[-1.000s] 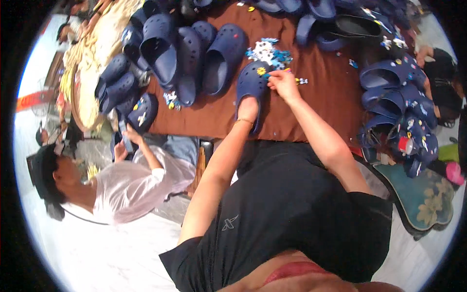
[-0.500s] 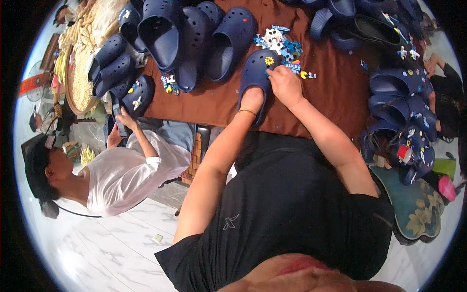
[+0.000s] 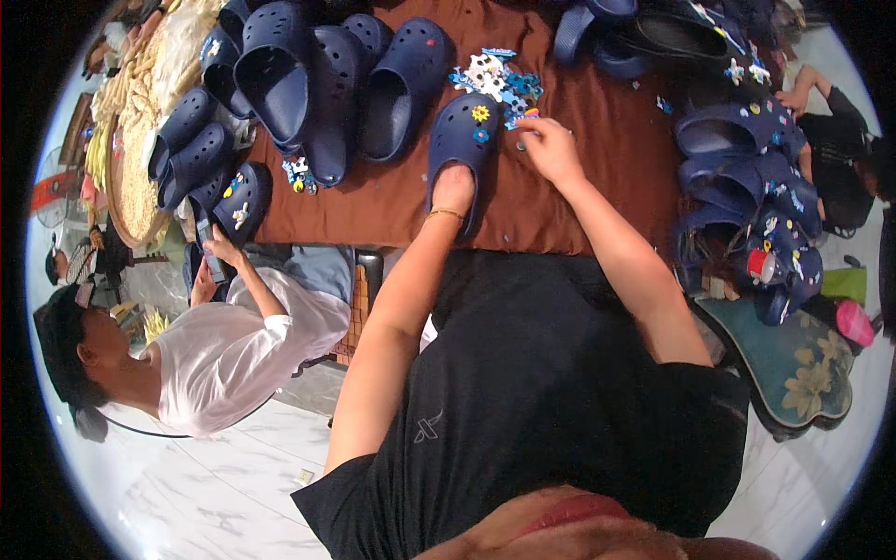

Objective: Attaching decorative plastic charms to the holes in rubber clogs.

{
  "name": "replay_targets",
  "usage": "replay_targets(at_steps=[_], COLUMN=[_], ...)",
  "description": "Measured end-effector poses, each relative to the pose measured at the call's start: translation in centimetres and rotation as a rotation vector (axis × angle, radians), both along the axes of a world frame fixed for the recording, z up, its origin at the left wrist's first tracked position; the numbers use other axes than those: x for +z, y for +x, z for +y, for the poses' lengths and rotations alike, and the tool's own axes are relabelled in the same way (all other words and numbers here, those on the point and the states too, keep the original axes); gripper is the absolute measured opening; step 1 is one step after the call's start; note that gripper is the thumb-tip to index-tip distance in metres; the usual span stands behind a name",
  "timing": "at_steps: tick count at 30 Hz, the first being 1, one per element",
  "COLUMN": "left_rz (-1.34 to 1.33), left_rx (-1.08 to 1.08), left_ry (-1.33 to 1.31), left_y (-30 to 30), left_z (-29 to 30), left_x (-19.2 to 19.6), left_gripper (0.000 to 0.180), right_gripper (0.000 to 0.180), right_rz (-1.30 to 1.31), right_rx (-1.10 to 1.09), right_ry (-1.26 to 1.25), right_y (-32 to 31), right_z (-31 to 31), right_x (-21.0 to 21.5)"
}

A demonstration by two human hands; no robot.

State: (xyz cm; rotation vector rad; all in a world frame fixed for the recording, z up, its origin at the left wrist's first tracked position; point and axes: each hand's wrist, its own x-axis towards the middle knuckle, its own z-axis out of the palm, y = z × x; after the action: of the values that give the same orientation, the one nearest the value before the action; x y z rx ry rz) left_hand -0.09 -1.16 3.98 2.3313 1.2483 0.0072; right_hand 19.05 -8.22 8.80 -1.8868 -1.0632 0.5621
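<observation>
A navy clog lies toe-away on the brown cloth, a yellow sun-shaped charm and a blue charm on its holed upper. My left hand is pushed into the foot opening and holds the clog from inside; its fingers are hidden. Just right of the toe, my right hand hovers over the cloth with thumb and forefinger slightly apart, and nothing shows between them. Beyond the toe is a heap of white and blue shoe charms, its near end close to my right fingertips.
Several navy clogs stand at the back left, more in a stack at the right. The brown cloth covers the table. At left sits a person in white holding a phone; another person in black is far right.
My right hand has come off the blue charm on the clog and moved right, beside the charm heap. My left hand stays inside the clog. The whole view has shifted slightly.
</observation>
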Motion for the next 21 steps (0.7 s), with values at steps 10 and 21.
replay_targets(at_steps=[10, 21], left_rz=[-0.619, -0.278], left_rx=[-0.015, -0.082], left_ry=[0.214, -0.148], left_y=[5.2, 5.3], left_z=[3.0, 0.3], left_x=[7.4, 1.5], left_gripper=[0.020, 0.021], right_gripper=[0.036, 0.021], right_rz=[-0.464, -0.539], right_rx=[-0.013, -0.050], right_ry=[-0.318, -0.454], right_y=[1.4, 2.8], right_z=[-0.6, -0.7], right_x=[-0.1, -0.4])
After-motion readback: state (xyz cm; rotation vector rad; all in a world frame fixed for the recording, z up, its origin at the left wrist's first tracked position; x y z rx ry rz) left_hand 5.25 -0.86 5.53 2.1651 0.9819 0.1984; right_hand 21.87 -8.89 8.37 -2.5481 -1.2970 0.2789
